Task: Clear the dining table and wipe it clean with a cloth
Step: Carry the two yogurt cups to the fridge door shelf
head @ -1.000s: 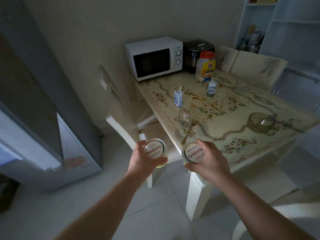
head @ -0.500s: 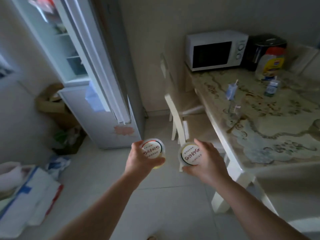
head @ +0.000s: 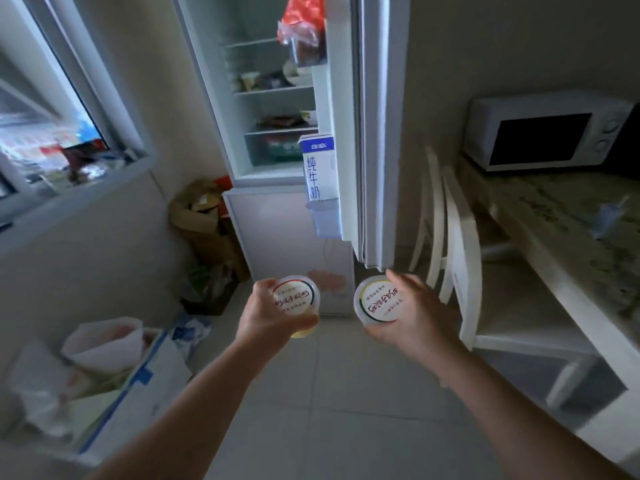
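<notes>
Fridge door open ahead; chair beside right grip holding yogurt cup.

Home kitchen: open fridge beyond the fingers, microwave on the dining table to their right.
</notes>
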`<state>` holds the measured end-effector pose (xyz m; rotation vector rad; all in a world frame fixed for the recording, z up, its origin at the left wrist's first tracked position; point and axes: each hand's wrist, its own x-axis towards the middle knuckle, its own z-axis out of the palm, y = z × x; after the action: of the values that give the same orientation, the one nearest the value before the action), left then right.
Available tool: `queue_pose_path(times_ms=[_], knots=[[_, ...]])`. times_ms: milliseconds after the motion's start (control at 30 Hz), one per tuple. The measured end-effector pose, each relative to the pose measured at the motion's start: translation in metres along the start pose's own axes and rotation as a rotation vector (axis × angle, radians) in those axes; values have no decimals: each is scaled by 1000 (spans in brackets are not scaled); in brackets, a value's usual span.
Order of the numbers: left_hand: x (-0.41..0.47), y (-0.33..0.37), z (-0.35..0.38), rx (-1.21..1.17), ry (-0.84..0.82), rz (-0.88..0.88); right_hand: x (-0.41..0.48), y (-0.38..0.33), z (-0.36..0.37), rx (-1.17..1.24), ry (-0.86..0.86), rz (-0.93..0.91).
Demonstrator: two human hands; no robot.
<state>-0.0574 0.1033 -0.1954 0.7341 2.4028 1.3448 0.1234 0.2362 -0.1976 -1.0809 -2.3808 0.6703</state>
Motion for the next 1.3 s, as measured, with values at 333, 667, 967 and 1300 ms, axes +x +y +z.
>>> queue_pose_path(times_ms=[333, 667, 967, 1300], knots=[[104, 0, -115, 115, -14, 83, 69, -96, 43, 108, 35, -6], [193, 12, -113, 33, -72, 113, 144, -130, 60, 1, 119, -33], [291, 78, -86, 39, -169, 270, 202, -149, 59, -84, 171, -21], [356, 125, -13, -3, -340, 404, 215, -149, 55, -160, 248, 141]])
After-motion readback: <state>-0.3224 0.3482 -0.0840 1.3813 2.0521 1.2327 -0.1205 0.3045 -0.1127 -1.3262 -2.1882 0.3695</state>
